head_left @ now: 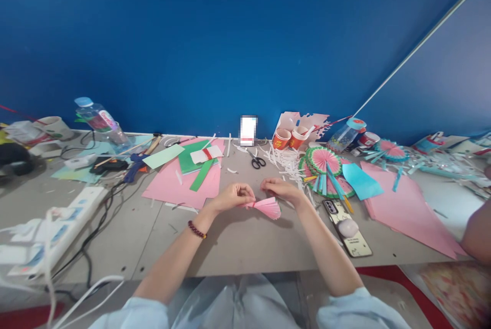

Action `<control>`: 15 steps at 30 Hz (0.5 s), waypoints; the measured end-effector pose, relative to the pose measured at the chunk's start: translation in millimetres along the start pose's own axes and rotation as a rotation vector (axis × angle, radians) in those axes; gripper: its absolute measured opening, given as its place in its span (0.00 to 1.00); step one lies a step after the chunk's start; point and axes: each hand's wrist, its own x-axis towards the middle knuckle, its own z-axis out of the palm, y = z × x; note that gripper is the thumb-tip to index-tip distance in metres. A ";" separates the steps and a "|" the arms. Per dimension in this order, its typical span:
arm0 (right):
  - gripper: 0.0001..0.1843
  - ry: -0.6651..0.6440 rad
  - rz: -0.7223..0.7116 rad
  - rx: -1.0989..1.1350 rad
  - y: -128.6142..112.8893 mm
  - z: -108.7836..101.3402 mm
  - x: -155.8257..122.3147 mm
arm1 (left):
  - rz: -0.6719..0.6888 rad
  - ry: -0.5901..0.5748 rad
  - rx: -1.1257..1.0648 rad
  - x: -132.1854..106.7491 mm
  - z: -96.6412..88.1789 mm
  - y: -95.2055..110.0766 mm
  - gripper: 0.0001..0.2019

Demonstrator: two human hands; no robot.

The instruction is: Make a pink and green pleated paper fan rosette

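Observation:
My left hand (235,197) pinches the gathered end of a pink pleated paper fan (268,208) just above the table. The fan's folds spread out to the right, with a little green along the outer edge. Above the fan is my right hand (283,189), apart from the left one, its fingers drawn together at the tips. Whatever may be between those fingertips is too small to make out. Black-handled scissors (258,163) lie beyond both hands. Left of them, green paper (194,157) rests on pink sheets (161,185).
Finished watermelon-patterned paper fans (324,161) and a phone (351,232) lie to the right, near pink sheets (414,211). Two red paper cups (282,138) stand behind paper shreds. At left are a power strip (63,229), cables and a bottle (102,120). Another person's arm (479,232) shows far right.

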 end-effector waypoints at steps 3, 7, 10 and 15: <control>0.10 -0.035 0.024 -0.085 -13.1 -3.7 7.5 | 0.011 0.037 0.080 2.1 1.7 -4.8 0.10; 0.10 0.104 -0.072 -0.241 -36.7 0.4 5.7 | -0.003 0.131 0.126 6.7 1.4 -16.5 0.06; 0.10 0.183 -0.113 -0.397 -54.2 9.5 -3.8 | -0.001 0.234 0.141 10.1 0.0 -23.7 0.02; 0.09 0.360 -0.157 -0.555 -69.8 27.7 -23.2 | -0.038 0.333 0.109 10.1 -2.0 -20.8 0.04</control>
